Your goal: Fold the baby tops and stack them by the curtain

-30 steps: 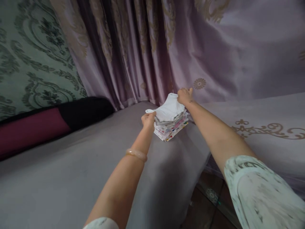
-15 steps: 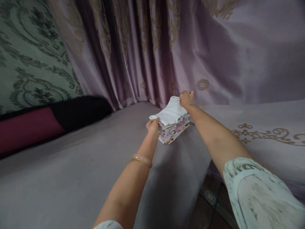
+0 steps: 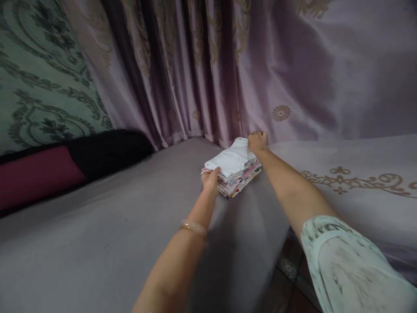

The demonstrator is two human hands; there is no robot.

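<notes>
A folded white cloth [image 3: 233, 157] lies on top of a stack of folded patterned cloths [image 3: 239, 181] near the corner of the grey sheet. My left hand [image 3: 210, 178] grips the white cloth's near-left edge, thumb on top and fingers curled below. At the far-right end, my right hand [image 3: 258, 142] is closed on the same cloth, its fingertips partly hidden. The lower cloths show pink, red and yellow prints, with their layered edges facing me.
Purple curtains [image 3: 215, 78] hang behind the stack. A black and maroon cushion [image 3: 42, 167] lies along the patterned wall at left. The grey sheet [image 3: 97, 243] drops at its right edge toward a dark floor [image 3: 286, 278].
The white cloth has come down flatter onto the stack, its left end no longer sticking out. Both hands have lowered slightly with it.
</notes>
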